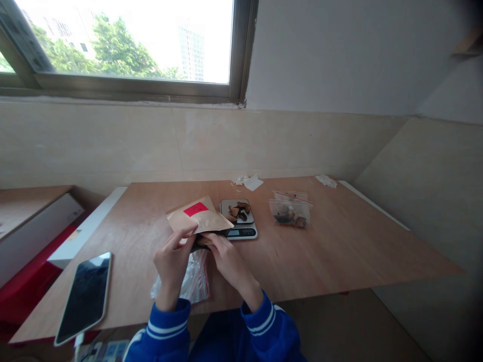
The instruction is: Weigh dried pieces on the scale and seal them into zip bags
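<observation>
My left hand [173, 259] is closed on the near edge of a brown kraft paper pouch [211, 219] with a red label, tilted over the table. At the pouch's dark open mouth are the bent fingers of my right hand [226, 257]; its fingertips are partly hidden, and what they pinch cannot be made out. Just beyond the pouch, a small digital kitchen scale [249, 233] carries several dark brown dried slices [241, 209], which look like dried mushroom. The pouch covers the scale's left side. Beneath my wrists lie clear zip bags [195, 279] with red seals.
Filled clear zip bags [290, 213] lie right of the scale. Crumpled white paper [253, 182] is by the wall, with another scrap [326, 181] farther right. A tablet [86, 294] with a charging cable lies at the table's left edge. The wooden table [339, 246] narrows rightward.
</observation>
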A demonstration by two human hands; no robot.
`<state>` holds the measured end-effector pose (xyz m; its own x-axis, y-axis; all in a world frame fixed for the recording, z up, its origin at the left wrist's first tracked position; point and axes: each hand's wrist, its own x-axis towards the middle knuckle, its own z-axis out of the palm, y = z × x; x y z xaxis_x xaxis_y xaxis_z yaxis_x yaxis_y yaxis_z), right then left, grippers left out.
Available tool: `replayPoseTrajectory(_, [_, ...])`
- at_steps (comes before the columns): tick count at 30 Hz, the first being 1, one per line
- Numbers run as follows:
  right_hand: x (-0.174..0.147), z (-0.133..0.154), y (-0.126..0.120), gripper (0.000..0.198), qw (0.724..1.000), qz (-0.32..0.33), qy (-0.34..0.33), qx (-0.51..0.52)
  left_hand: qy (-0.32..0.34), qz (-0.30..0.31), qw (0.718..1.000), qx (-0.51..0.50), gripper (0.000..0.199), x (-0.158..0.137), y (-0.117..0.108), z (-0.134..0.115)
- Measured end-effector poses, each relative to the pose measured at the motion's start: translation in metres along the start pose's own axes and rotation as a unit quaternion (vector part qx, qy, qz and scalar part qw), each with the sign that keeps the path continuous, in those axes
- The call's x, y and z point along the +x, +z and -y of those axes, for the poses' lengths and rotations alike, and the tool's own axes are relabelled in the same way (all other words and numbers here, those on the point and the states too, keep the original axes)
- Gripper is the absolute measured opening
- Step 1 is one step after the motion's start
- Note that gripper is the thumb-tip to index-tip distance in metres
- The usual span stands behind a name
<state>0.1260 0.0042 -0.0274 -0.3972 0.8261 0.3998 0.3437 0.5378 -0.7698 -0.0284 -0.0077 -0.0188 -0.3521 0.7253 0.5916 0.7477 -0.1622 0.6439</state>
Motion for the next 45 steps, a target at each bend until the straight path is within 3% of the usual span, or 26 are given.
replayPoseTrajectory(4, [-0.018, -0.009, 0.001, 0.029, 0.995, -0.070, 0.015, 0.064, -0.005, 0.000, 1.000, 0.013, 0.017, 0.005, -0.001, 0.000])
replayPoseTrajectory(8, [-0.028, -0.029, -0.010, 0.016, 0.967, -0.183, 0.053, 0.167, -0.013, -0.005, 1.000, 0.025, 0.018, 0.012, -0.004, 0.002])
replayPoseTrajectory(13, [-0.016, -0.093, -0.050, 0.037, 0.910, -0.372, 0.122, 0.134, -0.031, -0.007, 0.999, 0.042, 0.019, 0.016, -0.007, 0.007])
replayPoseTrajectory(15, [-0.008, -0.123, -0.064, 0.042, 0.898, -0.406, 0.143, 0.090, -0.038, -0.005, 0.998, 0.046, 0.019, 0.017, -0.007, 0.008])
replayPoseTrajectory(20, [0.013, -0.169, -0.074, 0.051, 0.895, -0.403, 0.187, -0.033, -0.041, -0.005, 0.998, 0.052, 0.019, 0.017, -0.007, 0.006])
replayPoseTrajectory(23, [0.022, -0.178, -0.067, 0.051, 0.890, -0.396, 0.185, -0.133, -0.038, -0.003, 0.998, 0.053, 0.019, 0.017, -0.007, 0.006])
replayPoseTrajectory(27, [0.028, -0.183, -0.055, 0.051, 0.900, -0.350, 0.174, -0.193, -0.040, -0.004, 0.998, 0.055, 0.019, 0.018, -0.007, 0.006])
replayPoseTrajectory(31, [0.026, -0.173, -0.053, 0.049, 0.892, -0.373, 0.139, -0.216, -0.032, -0.005, 0.998, 0.051, 0.019, 0.018, -0.008, 0.007])
replayPoseTrajectory(35, [0.017, -0.125, -0.057, 0.029, 0.894, -0.410, 0.052, -0.175, -0.030, -0.009, 0.999, 0.043, 0.019, 0.017, -0.007, 0.008])
replayPoseTrajectory(38, [0.007, -0.071, -0.051, 0.014, 0.928, -0.352, -0.050, -0.113, -0.028, -0.005, 0.999, 0.027, 0.019, 0.015, -0.003, 0.006])
replayPoseTrajectory(41, [0.000, -0.027, -0.033, 0.025, 0.970, -0.144, -0.163, -0.111, -0.020, 0.001, 1.000, 0.016, 0.018, 0.012, 0.001, 0.005])
replayPoseTrajectory(43, [0.001, -0.010, -0.020, 0.035, 0.971, -0.036, -0.187, -0.147, -0.017, 0.001, 1.000, 0.011, 0.018, 0.010, 0.003, 0.005])
replayPoseTrajectory(45, [0.005, -0.003, -0.008, 0.039, 0.965, 0.025, -0.164, -0.203, -0.013, 0.000, 1.000, 0.009, 0.018, 0.008, 0.003, 0.006])
